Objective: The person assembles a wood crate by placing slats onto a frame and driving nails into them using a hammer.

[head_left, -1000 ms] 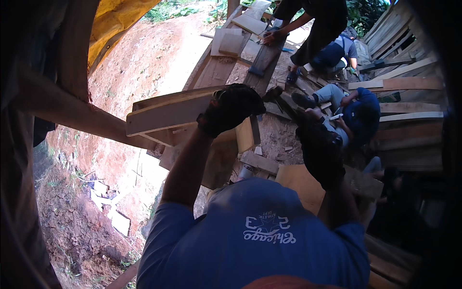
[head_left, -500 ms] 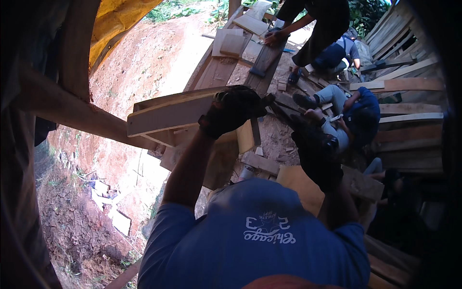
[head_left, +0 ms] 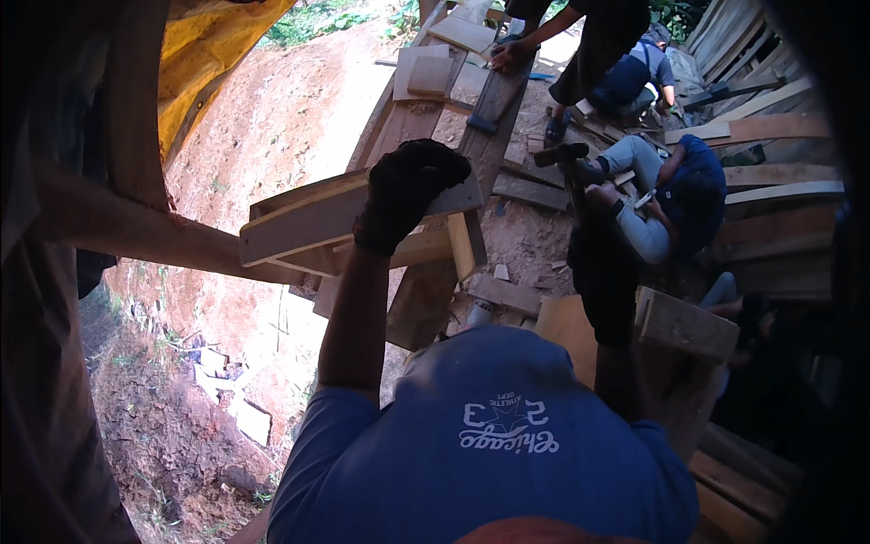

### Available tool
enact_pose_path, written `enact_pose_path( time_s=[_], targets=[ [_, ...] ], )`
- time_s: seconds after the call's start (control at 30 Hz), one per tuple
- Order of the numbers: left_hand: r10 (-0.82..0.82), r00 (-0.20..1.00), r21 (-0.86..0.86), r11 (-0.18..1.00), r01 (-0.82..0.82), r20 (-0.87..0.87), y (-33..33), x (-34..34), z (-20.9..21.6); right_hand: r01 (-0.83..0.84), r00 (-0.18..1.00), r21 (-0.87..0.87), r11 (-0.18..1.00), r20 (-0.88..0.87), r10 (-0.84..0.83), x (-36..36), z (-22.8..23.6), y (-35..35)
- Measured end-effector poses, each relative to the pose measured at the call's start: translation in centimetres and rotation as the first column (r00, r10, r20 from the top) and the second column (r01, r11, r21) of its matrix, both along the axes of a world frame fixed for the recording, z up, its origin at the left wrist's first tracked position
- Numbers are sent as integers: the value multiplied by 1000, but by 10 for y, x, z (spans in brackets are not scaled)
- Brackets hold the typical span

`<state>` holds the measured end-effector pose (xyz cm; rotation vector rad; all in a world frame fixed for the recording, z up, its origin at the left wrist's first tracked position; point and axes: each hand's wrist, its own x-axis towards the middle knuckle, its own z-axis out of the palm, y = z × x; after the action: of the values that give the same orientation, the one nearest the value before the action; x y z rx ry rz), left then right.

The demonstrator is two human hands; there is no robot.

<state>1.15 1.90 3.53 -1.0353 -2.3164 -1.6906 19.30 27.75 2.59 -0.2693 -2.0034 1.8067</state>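
My left hand (head_left: pixel 408 192), in a black glove, is closed with curled fingers over the end of a wooden plank (head_left: pixel 304 223). Anything pinched in those fingers is hidden. Beneath that plank, other pieces of wood are joined, among them a short pale upright block (head_left: pixel 466 243). My right hand (head_left: pixel 603 276), also black-gloved, grips a hammer in the middle of the view. The hammer's head (head_left: pixel 561 154) is raised up and right of my left hand, apart from the wood.
Ahead, a co-worker's hands (head_left: pixel 513 53) rest by a long plank bench (head_left: pixel 494 118) bearing square boards (head_left: pixel 423 71). A seated person (head_left: pixel 693 195) and a crouching one (head_left: pixel 634 77) are at right, near stacked planks (head_left: pixel 779 227). A wooden beam (head_left: pixel 163 227) crosses at left above an earth slope.
The hammer has swung up and away to the right from beside my left hand. My left hand has shifted slightly left along the plank.
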Motion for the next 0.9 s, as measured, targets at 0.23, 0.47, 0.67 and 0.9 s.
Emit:
enact_pose_path(
  time_s=[0.23,0.47,0.67,0.9],
  targets=[
    [-18,999,-107,994,14,-36,1,-3,-10,-111,933,-380,918,277,228,-55,-4,-33],
    [-25,997,-64,998,20,-75,-5,-6,-14,-238,921,-586,775,119,372,-99,1,-62],
    [-96,991,61,994,91,98,-2,-2,-13,-229,896,-699,678,120,427,-115,-16,-54],
    [-202,974,157,970,185,100,-4,-4,-25,-322,878,-775,544,-30,477,-125,-28,-47]
  ],
)
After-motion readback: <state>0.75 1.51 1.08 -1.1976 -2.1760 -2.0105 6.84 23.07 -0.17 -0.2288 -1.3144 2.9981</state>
